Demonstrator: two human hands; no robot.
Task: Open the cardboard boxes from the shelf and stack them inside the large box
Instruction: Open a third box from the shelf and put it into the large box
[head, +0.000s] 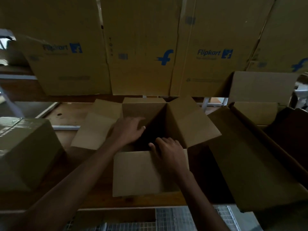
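An opened cardboard box [188, 122] sits on the wooden shelf in the middle, all its top flaps folded outward. My left hand [130, 129] rests over the box's left rim, fingers spread and reaching into the dark opening. At the near rim my right hand [168, 150] lies on the top of the near flap [136, 174], fingers curled at the edge; whether they grip it I cannot tell. A large open box [246, 164] stands at the right, its long flap hanging toward me.
Flat Flipkart-printed cartons [141, 52] lean upright along the back of the shelf. A closed taped box [25, 150] stands at the left. The wooden shelf board [66, 114] shows between them, and a wire grid [191, 219] lies below the front edge.
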